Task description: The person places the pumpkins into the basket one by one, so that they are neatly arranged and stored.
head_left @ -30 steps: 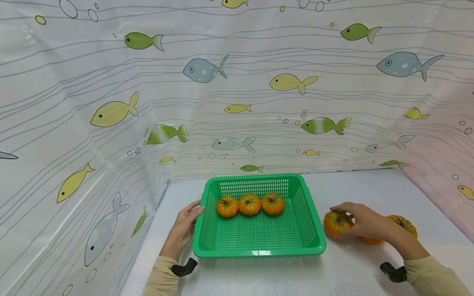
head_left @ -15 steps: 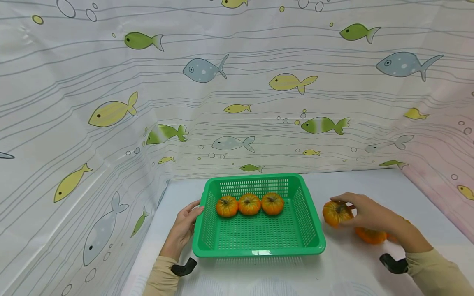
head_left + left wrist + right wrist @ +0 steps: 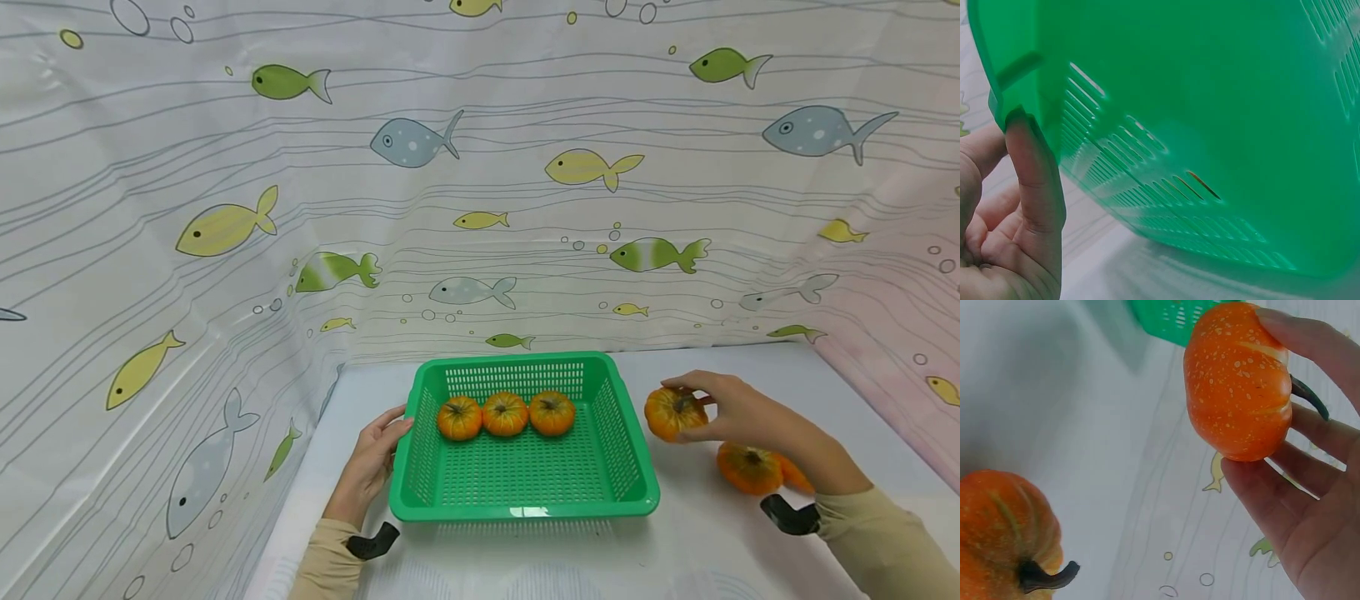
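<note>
My right hand point(image 3: 750, 421) grips a small orange pumpkin point(image 3: 671, 414) between thumb and fingers, just right of the green plastic basket point(image 3: 525, 513). In the right wrist view this pumpkin point(image 3: 1238, 384) is tilted with its dark stem toward the palm. My left hand point(image 3: 367, 458) pinches the basket's left rim, thumb and fingers on either side of it in the left wrist view point(image 3: 1029, 169). Inside the basket, three pumpkins, the left one point(image 3: 460, 418), the middle one point(image 3: 506, 415) and the right one point(image 3: 552, 414), sit in a row toward the back.
Below my right wrist, another pumpkin point(image 3: 750, 469) stands on the white table point(image 3: 585, 567), with a further orange one point(image 3: 797, 475) partly hidden behind the forearm. A fish-printed sheet point(image 3: 525, 250) hangs behind and at both sides.
My right hand has moved up and slightly left in the head view, carrying the pumpkin, and more of the pumpkin below it now shows. The left hand and basket stay put.
</note>
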A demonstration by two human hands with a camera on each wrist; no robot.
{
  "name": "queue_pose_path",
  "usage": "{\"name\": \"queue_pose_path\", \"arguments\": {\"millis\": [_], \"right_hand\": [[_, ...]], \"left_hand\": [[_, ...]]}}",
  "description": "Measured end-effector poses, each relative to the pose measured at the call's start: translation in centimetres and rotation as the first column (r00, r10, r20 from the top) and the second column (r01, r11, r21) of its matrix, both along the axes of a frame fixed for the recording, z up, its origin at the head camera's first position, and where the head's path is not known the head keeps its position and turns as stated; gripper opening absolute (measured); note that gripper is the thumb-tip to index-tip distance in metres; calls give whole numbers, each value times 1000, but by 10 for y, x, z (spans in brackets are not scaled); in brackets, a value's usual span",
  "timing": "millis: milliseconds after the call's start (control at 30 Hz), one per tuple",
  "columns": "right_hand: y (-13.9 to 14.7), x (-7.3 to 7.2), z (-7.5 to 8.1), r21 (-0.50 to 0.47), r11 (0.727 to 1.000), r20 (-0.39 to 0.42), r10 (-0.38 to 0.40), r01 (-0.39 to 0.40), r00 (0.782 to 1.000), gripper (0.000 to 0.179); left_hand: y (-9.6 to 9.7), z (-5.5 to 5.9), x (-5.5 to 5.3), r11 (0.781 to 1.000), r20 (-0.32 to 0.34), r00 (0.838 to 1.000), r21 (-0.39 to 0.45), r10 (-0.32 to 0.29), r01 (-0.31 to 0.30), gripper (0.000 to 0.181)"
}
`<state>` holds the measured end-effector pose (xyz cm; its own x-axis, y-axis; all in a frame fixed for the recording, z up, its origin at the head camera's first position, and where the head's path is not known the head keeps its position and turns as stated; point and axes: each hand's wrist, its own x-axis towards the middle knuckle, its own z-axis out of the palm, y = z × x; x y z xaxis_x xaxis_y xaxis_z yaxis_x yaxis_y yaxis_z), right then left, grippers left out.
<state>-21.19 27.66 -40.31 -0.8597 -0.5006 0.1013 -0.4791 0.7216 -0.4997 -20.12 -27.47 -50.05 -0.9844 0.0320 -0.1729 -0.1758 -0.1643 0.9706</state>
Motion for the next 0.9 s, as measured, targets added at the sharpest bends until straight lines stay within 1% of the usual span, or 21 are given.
{"name": "queue_pose_path", "arguments": {"millis": [167,300,500,633,900], "right_hand": [[-5,-2,6,-10,1000,7,8,-8,1000,74],[-9,-4,9,-15,1000,-6,19,-19,1000,73],[-16,-7,14,-14,999,-30,31,-31,999,73],[-23,-8,18,-16,999,-25,32,-33,999,72],[-38,-13,22,-11,998,-5,61,-61,998,70]], "left_hand": [[-1,1,1,1000,-8,1000,-1,-18,18,55],[-1,1,0,1000,-7,1000,-9,-20,20,57],[0,2,0,1000,10,1000,-11,1,-1,55],[0,1,0,1000,9,1000,-16,10,-10,54],[0,0,2,1000,-14,1000,10,-12,12,53]]}}
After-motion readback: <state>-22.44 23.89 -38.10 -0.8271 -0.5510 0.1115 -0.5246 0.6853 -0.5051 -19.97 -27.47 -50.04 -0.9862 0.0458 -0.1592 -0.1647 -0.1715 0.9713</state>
